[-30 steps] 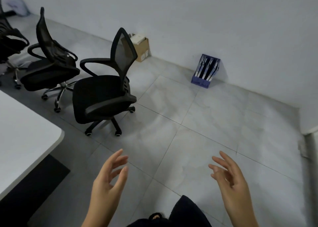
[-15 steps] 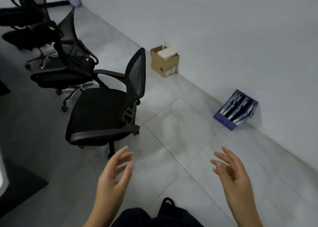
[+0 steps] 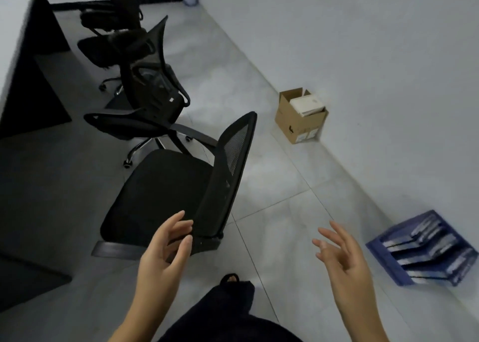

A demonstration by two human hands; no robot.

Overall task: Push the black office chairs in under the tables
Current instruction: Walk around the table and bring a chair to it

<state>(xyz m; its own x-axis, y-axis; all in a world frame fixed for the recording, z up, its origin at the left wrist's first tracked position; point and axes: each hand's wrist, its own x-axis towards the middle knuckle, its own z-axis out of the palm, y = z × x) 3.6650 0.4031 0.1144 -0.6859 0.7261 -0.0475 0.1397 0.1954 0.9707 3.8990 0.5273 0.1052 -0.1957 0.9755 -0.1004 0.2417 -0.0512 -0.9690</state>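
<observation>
Left hand fingers spread, empty, just beside the lower backrest edge of the nearest black mesh-back office chair; whether it touches, cannot tell. Right hand fingers spread, empty, over grey tiled floor. Nearest chair stands on the floor, clear of the bench. Blue file rack lies by the wall at right. Brown cardboard box against the wall. Second black office chair behind the first, third black chair farther, near white-topped bench at left.
</observation>
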